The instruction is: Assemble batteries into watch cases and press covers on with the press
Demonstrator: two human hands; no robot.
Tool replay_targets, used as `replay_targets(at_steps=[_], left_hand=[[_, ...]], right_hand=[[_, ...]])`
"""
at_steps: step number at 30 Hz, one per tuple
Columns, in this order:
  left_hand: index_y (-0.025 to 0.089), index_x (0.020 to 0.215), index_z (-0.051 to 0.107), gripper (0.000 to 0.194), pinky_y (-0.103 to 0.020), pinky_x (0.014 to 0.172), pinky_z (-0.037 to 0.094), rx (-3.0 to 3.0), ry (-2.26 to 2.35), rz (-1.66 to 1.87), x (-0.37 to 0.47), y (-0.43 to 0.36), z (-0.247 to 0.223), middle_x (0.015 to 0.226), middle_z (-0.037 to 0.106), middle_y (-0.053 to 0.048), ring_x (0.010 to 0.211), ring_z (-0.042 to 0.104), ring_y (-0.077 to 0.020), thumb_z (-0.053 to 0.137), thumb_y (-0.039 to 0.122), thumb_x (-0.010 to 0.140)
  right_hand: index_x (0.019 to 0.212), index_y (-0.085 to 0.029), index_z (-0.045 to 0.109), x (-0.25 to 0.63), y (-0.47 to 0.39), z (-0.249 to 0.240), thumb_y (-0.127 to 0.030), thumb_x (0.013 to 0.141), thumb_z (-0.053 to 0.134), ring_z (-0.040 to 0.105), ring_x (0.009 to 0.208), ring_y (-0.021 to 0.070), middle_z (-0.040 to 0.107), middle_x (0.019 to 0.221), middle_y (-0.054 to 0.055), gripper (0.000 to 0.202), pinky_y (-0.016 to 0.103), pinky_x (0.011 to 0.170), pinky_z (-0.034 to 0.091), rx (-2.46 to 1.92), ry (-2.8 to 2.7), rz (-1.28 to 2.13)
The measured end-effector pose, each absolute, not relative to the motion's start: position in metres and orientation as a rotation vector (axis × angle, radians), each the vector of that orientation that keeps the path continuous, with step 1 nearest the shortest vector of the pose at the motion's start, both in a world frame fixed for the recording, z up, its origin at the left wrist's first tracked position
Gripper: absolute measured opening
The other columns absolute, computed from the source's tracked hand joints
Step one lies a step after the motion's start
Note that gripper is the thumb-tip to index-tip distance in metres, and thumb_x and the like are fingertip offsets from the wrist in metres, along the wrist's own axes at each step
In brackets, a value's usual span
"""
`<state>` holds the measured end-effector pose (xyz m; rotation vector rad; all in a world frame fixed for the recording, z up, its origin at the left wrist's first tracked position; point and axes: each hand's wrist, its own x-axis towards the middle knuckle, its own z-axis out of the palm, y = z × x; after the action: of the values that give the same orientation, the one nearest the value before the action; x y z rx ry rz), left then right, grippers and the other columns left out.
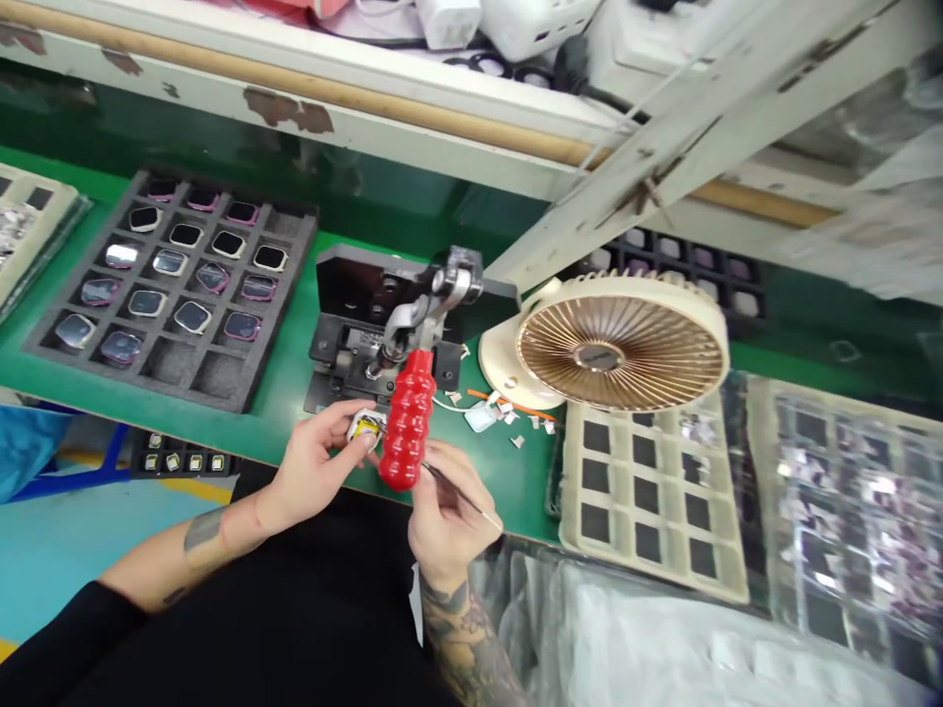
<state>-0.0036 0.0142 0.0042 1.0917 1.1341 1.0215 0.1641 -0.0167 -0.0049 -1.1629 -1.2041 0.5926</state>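
Observation:
My left hand (305,476) grips a small watch case (360,423) between thumb and fingers, its yellow inside facing up. Slim dark tweezers (451,485) are pinched in my right hand (446,516), with their tip end reaching toward the watch case. A red ribbed handle (410,417) of a toggle clamp comes between the camera and my right fingertips, hiding part of them and of the tweezers. Just beyond both hands stands the clamp's black metal fixture (343,358) on the green bench.
To the left, a grey foam tray (284,285) holds several watch cases with screens. A cream fan (623,339) stands at right among white scraps (508,412). Beige compartment trays (652,560) lie farther right. A shelf edge (354,103) runs above the bench.

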Motion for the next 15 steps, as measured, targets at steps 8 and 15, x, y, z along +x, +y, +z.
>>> replay_targets(at_steps=[8, 15], left_hand=[[0.016, 0.133, 0.073, 0.039, -0.028, 0.065, 0.068, 1.121, 1.115, 1.080, -0.0057, 0.0120, 0.0060, 0.092, 0.087, -0.006, 0.073, 0.085, -0.0215, 0.081, 0.033, 0.100], [0.016, 0.136, 0.073, 0.040, -0.027, 0.065, 0.067, 1.123, 1.094, 1.086, -0.0058, 0.0098, 0.0016, 0.094, 0.088, -0.006, 0.071, 0.084, -0.0205, 0.081, 0.030, 0.100]], right_hand=[[0.117, -0.029, 0.083, 0.1596, -0.0169, -0.0120, -0.012, 0.097, 0.075, 0.083, 0.094, 0.0263, 0.085, 0.104, 0.006, 0.027, 0.044, 0.081, 0.072, -1.174, -1.259, 0.597], [0.105, -0.024, 0.083, 0.1556, -0.0138, -0.0075, -0.018, 0.099, 0.076, 0.083, 0.090, 0.0253, 0.084, 0.098, 0.008, 0.011, 0.043, 0.080, 0.072, -1.258, -1.157, 0.680]])
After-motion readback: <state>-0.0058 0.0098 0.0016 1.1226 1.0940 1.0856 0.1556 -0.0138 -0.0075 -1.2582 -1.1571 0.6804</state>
